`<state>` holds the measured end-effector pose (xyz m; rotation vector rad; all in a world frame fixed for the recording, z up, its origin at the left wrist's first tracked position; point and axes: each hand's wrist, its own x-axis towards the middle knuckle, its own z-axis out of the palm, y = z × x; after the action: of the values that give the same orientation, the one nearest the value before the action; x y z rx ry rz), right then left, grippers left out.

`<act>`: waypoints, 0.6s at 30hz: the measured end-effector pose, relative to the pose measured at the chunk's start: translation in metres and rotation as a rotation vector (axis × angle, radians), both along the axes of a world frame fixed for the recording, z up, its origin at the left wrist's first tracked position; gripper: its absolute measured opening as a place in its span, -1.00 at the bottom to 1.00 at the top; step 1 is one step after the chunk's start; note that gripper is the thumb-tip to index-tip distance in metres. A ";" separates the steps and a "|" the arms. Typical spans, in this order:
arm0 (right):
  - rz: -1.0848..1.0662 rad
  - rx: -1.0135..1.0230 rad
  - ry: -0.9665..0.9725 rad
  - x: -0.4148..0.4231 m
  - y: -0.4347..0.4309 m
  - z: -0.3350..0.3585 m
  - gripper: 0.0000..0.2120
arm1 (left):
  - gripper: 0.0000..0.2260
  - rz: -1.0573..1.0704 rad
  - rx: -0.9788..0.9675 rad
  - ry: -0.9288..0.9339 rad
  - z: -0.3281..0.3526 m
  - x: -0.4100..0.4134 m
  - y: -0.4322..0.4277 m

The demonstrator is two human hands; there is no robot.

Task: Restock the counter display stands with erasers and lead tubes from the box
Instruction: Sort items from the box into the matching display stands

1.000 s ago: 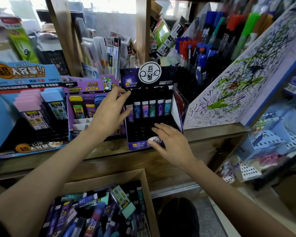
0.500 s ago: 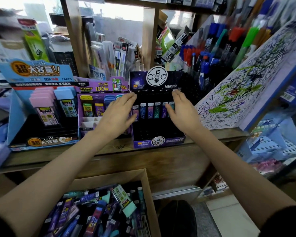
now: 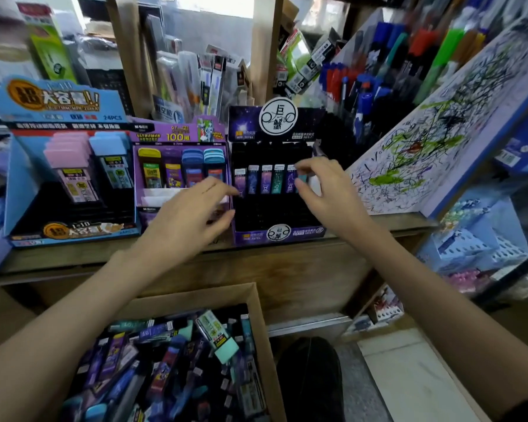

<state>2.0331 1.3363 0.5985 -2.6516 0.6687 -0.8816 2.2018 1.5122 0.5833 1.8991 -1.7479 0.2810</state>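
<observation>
A black and purple lead tube stand (image 3: 296,233) sits on the wooden counter (image 3: 287,269), holding one row of lead tubes (image 3: 265,181). My right hand (image 3: 323,193) pinches the rightmost, teal tube (image 3: 303,178) between thumb and index finger. My left hand (image 3: 192,208) hovers with relaxed fingers at the stand's left edge, fingertips near the leftmost tube. Left of it stand a purple lead stand (image 3: 180,134) and a blue eraser stand (image 3: 58,97). Below the counter is a cardboard box (image 3: 256,312) full of tubes and erasers, with a teal eraser (image 3: 223,341) on top.
Pen racks (image 3: 378,71) and a scribbled test board (image 3: 439,132) lean close to the right of the black stand. Light blue baskets (image 3: 476,239) sit lower right. A wooden post (image 3: 262,50) rises behind the stands. A dark rounded object (image 3: 308,376) lies on the floor beside the box.
My right hand went from the stand's front edge up to the row's right end, where it now pinches the last tube. My left hand slid slightly down along the stand's left edge.
</observation>
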 end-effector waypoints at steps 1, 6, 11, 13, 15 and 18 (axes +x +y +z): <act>0.051 0.027 0.036 -0.004 0.011 -0.006 -0.77 | -0.75 -0.006 0.036 0.040 -0.010 -0.003 0.015; 0.271 0.237 0.280 -0.015 0.063 -0.063 -0.84 | -0.75 0.079 0.274 0.255 -0.082 -0.010 0.077; 0.221 0.647 0.440 -0.017 0.102 -0.158 -0.81 | -0.76 0.248 0.516 0.428 -0.173 -0.010 0.126; 0.143 0.760 0.469 -0.012 0.118 -0.200 -0.76 | -0.74 0.286 0.559 0.470 -0.206 -0.009 0.142; 0.039 0.812 0.521 -0.002 0.132 -0.233 -0.63 | -0.60 0.345 0.576 0.497 -0.230 -0.007 0.155; -0.056 0.759 0.594 0.014 0.143 -0.269 -0.42 | -0.41 0.428 0.605 0.462 -0.257 -0.003 0.166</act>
<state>2.0468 1.4795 0.3295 -2.1519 0.9664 0.1850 2.1988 1.6780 0.3263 2.4982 -1.1762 -0.5639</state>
